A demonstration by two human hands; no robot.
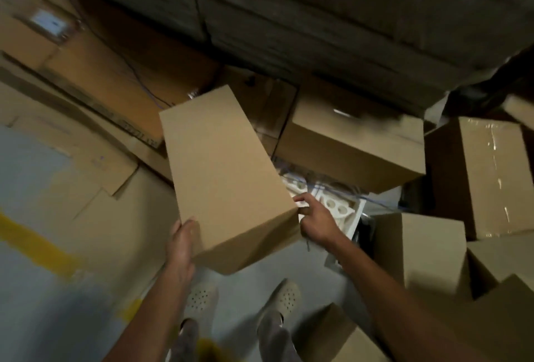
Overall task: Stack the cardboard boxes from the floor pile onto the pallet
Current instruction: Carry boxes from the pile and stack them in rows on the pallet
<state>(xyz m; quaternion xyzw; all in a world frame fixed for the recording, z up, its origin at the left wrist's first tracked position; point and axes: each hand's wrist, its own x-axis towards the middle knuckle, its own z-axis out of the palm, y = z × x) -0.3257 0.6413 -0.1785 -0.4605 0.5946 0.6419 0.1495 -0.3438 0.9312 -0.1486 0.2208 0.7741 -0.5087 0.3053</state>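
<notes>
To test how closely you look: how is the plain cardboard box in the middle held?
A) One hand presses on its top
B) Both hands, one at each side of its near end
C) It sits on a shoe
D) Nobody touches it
B: the left hand grips the near left corner of the box, and the right hand grips its right edge.
</notes>
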